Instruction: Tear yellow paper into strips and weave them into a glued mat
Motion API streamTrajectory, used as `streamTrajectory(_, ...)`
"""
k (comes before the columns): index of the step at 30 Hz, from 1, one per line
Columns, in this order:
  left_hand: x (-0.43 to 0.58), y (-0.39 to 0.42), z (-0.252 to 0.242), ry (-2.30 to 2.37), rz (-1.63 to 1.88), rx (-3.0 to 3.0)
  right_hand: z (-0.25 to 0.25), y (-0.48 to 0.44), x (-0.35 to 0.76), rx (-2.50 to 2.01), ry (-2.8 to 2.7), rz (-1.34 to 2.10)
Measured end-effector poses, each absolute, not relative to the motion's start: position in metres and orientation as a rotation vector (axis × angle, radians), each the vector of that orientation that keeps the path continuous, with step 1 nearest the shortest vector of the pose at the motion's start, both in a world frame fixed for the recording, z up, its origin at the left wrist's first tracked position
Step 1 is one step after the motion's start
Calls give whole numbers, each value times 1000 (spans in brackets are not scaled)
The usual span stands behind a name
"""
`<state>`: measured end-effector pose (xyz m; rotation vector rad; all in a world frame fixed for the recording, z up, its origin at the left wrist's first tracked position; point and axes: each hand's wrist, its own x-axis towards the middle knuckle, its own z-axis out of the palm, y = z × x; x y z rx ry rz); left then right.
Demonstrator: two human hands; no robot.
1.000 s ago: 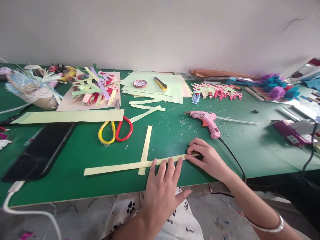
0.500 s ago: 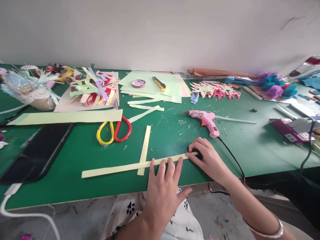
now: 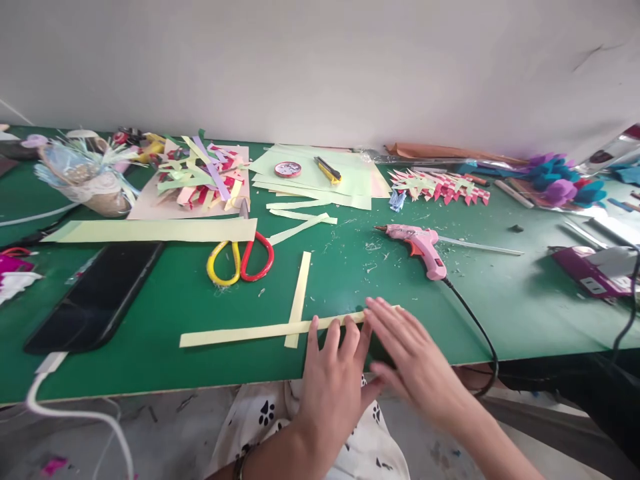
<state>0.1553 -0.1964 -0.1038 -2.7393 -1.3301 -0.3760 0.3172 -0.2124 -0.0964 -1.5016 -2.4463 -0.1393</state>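
A long pale yellow paper strip (image 3: 235, 337) lies along the front of the green table, crossing over a shorter yellow strip (image 3: 300, 287). My left hand (image 3: 333, 373) rests on the long strip with its fingers spread, the fingertips pressing it near the crossing. Flat over the strip's right end lies my right hand (image 3: 410, 360), its fingers stretched out and touching the left hand's fingertips. Only a small tip of the strip shows past the right fingers. Behind the hands lies a pink glue gun (image 3: 417, 243) with a glue stick in its back.
Scissors (image 3: 240, 260) with yellow and red handles lie left of centre, beside a phone (image 3: 97, 297) on a white cable. Farther back are green paper sheets (image 3: 310, 183), a cutter (image 3: 329, 171) and a pile of paper scraps (image 3: 203, 177). A power strip (image 3: 595, 270) sits at right.
My right hand has opened from a curled pinch at the strip's right end and moved left, lying flat over it. My left hand still presses the strip. The camera view has shifted slightly.
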Motion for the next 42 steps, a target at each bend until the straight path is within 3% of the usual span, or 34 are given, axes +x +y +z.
streamTrajectory(22, 34, -166, -94, -1028, -173, -2978, -101, -221, 307, -1634, -2605, -119)
streamTrajectory(28, 30, -168, -97, -1057, -201, -2971, -99, -222, 283, -1617, -2545, -174)
streamTrajectory(34, 31, -170, -96, -1077, -183, -2974, -100, -212, 236, -1376, -2647, 43)
streamTrajectory(42, 32, -169, -95, -1084, -202, -2988, -98, -209, 261, -1454, -2670, 62)
